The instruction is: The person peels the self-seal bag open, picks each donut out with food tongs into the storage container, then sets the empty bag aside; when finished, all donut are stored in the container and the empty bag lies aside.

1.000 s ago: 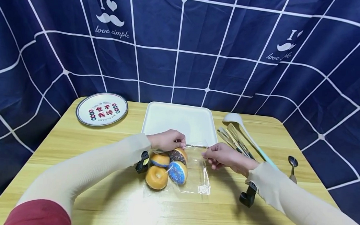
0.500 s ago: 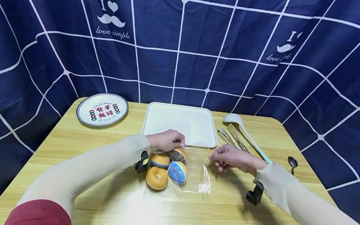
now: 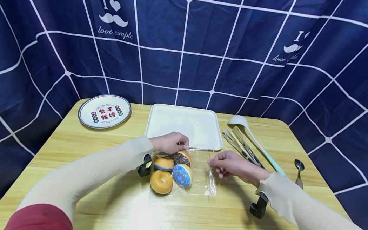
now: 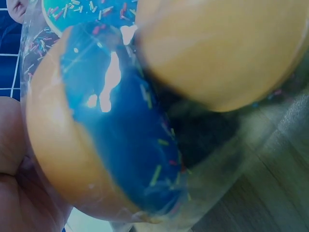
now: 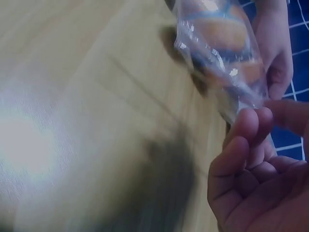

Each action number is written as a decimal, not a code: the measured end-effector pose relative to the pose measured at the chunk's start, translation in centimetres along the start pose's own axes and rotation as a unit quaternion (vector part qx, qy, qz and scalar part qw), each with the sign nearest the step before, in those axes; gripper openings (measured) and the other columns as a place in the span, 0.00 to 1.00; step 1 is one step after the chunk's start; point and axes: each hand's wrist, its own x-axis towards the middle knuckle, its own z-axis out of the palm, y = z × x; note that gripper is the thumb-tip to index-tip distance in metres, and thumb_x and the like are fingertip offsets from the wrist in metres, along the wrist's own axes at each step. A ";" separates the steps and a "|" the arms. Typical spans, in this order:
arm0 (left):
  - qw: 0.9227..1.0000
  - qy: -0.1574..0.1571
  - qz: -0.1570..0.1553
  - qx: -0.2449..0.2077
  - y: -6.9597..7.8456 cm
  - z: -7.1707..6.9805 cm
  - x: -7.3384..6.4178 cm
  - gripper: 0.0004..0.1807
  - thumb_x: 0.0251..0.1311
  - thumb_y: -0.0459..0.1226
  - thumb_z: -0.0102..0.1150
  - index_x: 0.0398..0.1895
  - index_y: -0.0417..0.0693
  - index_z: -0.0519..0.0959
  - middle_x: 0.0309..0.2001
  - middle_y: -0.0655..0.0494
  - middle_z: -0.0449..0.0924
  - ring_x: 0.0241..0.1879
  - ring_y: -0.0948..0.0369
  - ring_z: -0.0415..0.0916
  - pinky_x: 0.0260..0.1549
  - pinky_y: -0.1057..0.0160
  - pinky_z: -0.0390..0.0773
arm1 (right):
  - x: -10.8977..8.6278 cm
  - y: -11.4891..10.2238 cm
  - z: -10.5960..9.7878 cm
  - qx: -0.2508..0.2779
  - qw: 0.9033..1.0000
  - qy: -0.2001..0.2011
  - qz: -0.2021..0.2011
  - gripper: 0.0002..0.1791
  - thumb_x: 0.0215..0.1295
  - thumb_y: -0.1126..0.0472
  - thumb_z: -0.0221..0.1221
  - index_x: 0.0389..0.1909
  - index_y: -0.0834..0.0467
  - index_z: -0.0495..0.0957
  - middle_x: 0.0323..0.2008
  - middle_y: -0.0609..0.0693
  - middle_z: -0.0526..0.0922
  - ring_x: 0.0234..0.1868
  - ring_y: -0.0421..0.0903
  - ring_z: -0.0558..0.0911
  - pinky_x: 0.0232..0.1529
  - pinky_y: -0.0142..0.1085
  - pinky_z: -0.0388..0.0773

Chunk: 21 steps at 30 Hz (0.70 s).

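Note:
A clear plastic bag (image 3: 198, 186) lies on the table with several doughnuts inside. They include a plain-sided doughnut (image 3: 161, 182), a blue one with sprinkles (image 3: 182, 175) and a dark chocolate one (image 3: 182, 158). My left hand (image 3: 171, 143) pinches the bag's far edge near the tray. In the left wrist view, a blue-iced doughnut (image 4: 120, 130) fills much of the picture behind shiny film. My right hand (image 3: 236, 164) is at the bag's right edge, pinching the film between thumb and fingers; the right wrist view shows these fingers (image 5: 236, 154) at the bag's corner.
Behind the bag lies a white tray (image 3: 184, 125). A printed plate (image 3: 105, 112) stands at the back left. To the right are a white ladle (image 3: 238, 121), metal utensils (image 3: 237, 141) and a small spoon (image 3: 299, 166). A blue curtain (image 3: 196, 70) hangs behind the table.
My right hand moved away from the bag to the right, then came back to its right edge. The blue sprinkled doughnut shifted slightly. The left hand stays in place.

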 end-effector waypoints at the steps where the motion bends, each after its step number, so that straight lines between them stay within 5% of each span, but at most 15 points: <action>1: 1.000 0.000 0.001 -0.001 0.1 0.0 0.0 0.10 0.76 0.32 0.53 0.35 0.42 0.82 0.35 0.52 0.84 0.37 0.65 0.74 0.48 0.66 0.77 | 0.0 0.0 0.1 -0.001 1.000 0.001 -0.007 0.19 0.76 0.52 0.59 0.24 0.55 0.72 0.20 0.43 0.76 0.21 0.36 0.76 0.24 0.28 0.72; 21: 1.000 -0.011 0.008 -0.011 0.4 -0.2 -0.2 0.09 0.76 0.33 0.54 0.34 0.42 0.80 0.34 0.53 0.81 0.37 0.65 0.73 0.48 0.66 0.76 | -0.9 2.3 -2.4 0.009 0.996 -0.087 -0.028 0.14 0.76 0.55 0.60 0.29 0.56 0.76 0.22 0.41 0.78 0.25 0.35 0.76 0.29 0.27 0.76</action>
